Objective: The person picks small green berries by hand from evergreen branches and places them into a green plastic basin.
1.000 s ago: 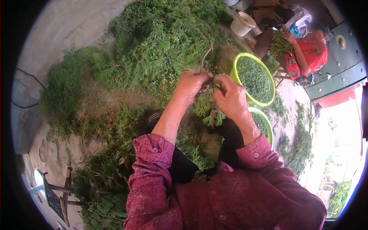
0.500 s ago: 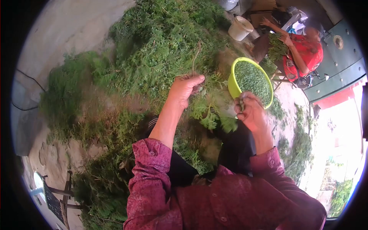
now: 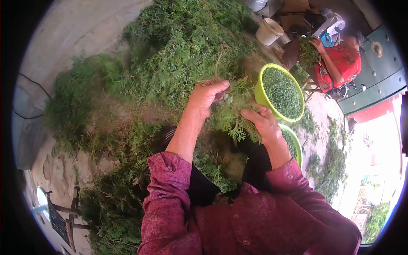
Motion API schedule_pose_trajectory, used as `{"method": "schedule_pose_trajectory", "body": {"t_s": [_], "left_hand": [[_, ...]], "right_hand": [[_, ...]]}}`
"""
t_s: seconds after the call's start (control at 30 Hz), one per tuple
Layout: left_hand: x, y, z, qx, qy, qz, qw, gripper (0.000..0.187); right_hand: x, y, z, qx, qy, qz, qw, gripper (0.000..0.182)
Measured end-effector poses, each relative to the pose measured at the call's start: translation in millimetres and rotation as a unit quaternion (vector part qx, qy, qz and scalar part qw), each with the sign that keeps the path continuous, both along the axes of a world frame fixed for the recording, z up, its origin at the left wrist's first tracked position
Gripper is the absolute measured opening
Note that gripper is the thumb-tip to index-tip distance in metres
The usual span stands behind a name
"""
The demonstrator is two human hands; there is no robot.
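The left hand point(image 3: 208, 97) is closed near the middle of the frame. Its thumb and fingers pinch a leafy twig point(image 3: 238, 121). The twig is long and thin at one end and bushy at the other. Its bare brown stem point(image 3: 218, 63) sticks up from the hand to the top of the frame, bending a little to the right. Its flat green leaves spread out like a fan, right and down from the hand. So the long way of the twig runs on a slant, from upper middle to lower right.

The right hand point(image 3: 265, 123) is at the right edge of the leaves, with its fingers curled and its thumb pointing left. I cannot tell if it pinches a leaf.

Just above and to the right of that hand is a yellow-green tub point(image 3: 262, 95) full of small green bits. A second green tub point(image 3: 299, 149) is below it, partly hidden by the right arm. A big heap of green branches point(image 3: 178, 55) fills the upper middle, and more branches point(image 3: 110, 204) lie at the lower left. A white bucket point(image 3: 265, 34) is at the upper right. Near it, a person in red point(image 3: 346, 63) holds a green bunch point(image 3: 309, 53).
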State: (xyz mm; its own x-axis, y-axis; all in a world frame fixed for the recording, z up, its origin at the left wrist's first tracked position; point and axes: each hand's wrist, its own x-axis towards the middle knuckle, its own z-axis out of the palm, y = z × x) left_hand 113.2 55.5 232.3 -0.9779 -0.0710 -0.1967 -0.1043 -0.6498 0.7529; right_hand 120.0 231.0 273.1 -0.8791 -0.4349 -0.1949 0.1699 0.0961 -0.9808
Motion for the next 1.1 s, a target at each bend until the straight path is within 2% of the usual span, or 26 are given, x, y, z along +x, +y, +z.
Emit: {"method": "schedule_pose_trajectory", "body": {"t_s": [0.07, 0.1, 0.17, 0.2, 0.27, 0.4, 0.43, 0.47, 0.53, 0.6, 0.63, 0.67, 0.7, 0.73, 0.77, 0.8, 0.87, 1.0, 1.07, 1.1], "left_hand": [[3, 3, 2, -0.005, 0.011, -0.006, 1.0, 0.013], [3, 9, 3, -0.006, -0.008, 0.001, 1.0, 0.013], [4, 8, 6, -0.006, -0.029, 0.008, 1.0, 0.012], [1, 2, 8, -0.005, -0.038, 0.038, 0.999, 0.013], [3, 3, 6, -0.001, -0.051, 0.066, 0.997, 0.013], [2, 6, -1, -0.077, -0.04, 0.101, 0.991, 0.016], [2, 8, -3, -0.084, -0.024, 0.105, 0.991, 0.014], [0, 9, -4, -0.089, -0.006, 0.107, 0.99, 0.012], [-3, 13, -9, -0.084, -0.007, 0.114, 0.99, 0.01], [-5, 14, -11, -0.111, -0.01, 0.112, 0.987, 0.012], [-4, 14, -11, -0.111, -0.011, 0.114, 0.987, 0.012], [-3, 14, -9, -0.114, -0.013, 0.117, 0.987, 0.013], [-2, 15, -8, -0.117, -0.016, 0.119, 0.986, 0.013], [-1, 15, -9, -0.117, -0.015, 0.122, 0.985, 0.013], [-1, 14, -9, -0.147, -0.019, 0.118, 0.982, 0.014], [0, 15, -9, -0.176, -0.024, 0.114, 0.978, 0.014], [0, 16, -8, -0.166, -0.017, 0.122, 0.978, 0.017], [7, 15, 3, -0.126, 0.012, 0.103, 0.987, 0.02], [5, 13, 2, -0.122, 0.015, 0.101, 0.987, 0.02], [3, 11, -2, -0.152, 0.019, 0.073, 0.985, 0.019]], "right_hand": [[4, 10, -4, -0.014, -0.06, -0.072, 0.996, 0.018], [7, 14, -6, -0.013, -0.062, -0.072, 0.995, 0.018], [14, 22, -11, -0.095, -0.137, -0.149, 0.975, 0.018], [13, 32, -14, -0.093, -0.139, -0.151, 0.974, 0.018], [12, 57, -20, -0.289, -0.248, 0.02, 0.924, 0.022], [16, 48, 31, -0.316, -0.206, 0.037, 0.925, 0.027], [16, 43, 38, -0.293, -0.167, -0.006, 0.941, 0.024], [13, 39, 39, -0.295, -0.165, -0.005, 0.941, 0.024], [7, 34, 39, -0.178, -0.063, -0.001, 0.982, 0.022], [1, 21, 28, -0.179, -0.077, 0.044, 0.98, 0.016], [3, 5, 18, -0.005, 0.115, 0.031, 0.993, 0.019], [4, -6, 9, 0.168, 0.3, 0.015, 0.939, 0.023], [1, -11, -1, 0.167, 0.299, 0.017, 0.939, 0.023], [-4, -15, -11, 0.214, 0.304, 0.002, 0.928, 0.027], [-8, -20, -15, 0.261, 0.308, -0.014, 0.915, 0.031], [-10, -24, -16, 0.26, 0.308, -0.012, 0.915, 0.031], [-14, -29, -16, 0.336, 0.347, -0.05, 0.874, 0.034], [-15, -35, -15, 0.35, 0.359, -0.051, 0.864, 0.033], [-14, -37, -15, 0.278, 0.379, -0.032, 0.882, 0.029], [-17, -35, -18, 0.278, 0.379, -0.032, 0.882, 0.029]]}}
